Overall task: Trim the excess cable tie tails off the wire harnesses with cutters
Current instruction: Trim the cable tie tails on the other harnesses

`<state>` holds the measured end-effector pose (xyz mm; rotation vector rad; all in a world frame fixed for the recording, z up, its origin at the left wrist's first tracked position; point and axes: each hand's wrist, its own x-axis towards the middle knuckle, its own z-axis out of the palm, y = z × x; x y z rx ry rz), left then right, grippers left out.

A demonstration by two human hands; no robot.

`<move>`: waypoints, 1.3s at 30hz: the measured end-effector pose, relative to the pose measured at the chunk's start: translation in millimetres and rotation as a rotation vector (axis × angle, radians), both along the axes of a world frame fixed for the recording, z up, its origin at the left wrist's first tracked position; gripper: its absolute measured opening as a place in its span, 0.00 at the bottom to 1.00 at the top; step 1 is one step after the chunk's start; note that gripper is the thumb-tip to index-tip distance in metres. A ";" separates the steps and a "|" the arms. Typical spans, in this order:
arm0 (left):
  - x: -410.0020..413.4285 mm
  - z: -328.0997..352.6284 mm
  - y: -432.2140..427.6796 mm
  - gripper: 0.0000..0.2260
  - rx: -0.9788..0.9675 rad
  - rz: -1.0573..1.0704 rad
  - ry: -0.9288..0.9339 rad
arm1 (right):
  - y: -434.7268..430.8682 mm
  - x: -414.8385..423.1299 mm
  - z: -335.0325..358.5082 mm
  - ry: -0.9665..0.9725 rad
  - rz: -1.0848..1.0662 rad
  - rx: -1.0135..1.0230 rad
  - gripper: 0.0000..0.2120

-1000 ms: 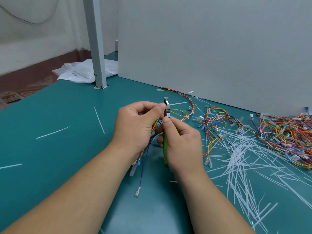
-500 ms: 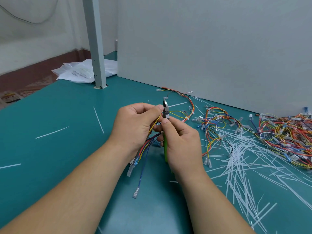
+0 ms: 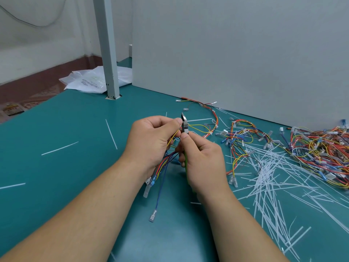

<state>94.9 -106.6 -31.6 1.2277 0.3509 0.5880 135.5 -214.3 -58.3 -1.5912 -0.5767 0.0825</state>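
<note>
Holding one wire harness [image 3: 166, 159] pinched in our left hand [image 3: 151, 142] above the green table [image 3: 56, 138], wires trailing toward us. Our right hand [image 3: 203, 159] grips the cutters [image 3: 184, 125] upright, tip pointing away, beside the left thumb.

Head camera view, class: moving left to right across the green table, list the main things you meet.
Stray white tie tail → left hand → cutters → right hand → heap of cut tie tails → pile of wire harnesses.

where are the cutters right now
In the head view the cutters sit at centre frame, held upright in the right hand, with the tip beside the left hand thumb.
</note>
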 end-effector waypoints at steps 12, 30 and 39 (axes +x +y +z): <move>-1.5 0.0 -0.1 0.14 0.003 0.001 -0.021 | -0.7 1.9 0.6 0.044 0.001 -0.026 0.18; -1.0 3.3 -0.7 0.14 -0.127 -0.015 -0.072 | -1.0 -8.5 2.9 0.060 0.016 0.012 0.13; 0.0 -0.1 1.1 0.12 -0.084 -0.004 -0.063 | -0.3 -7.6 1.5 0.074 -0.023 0.037 0.14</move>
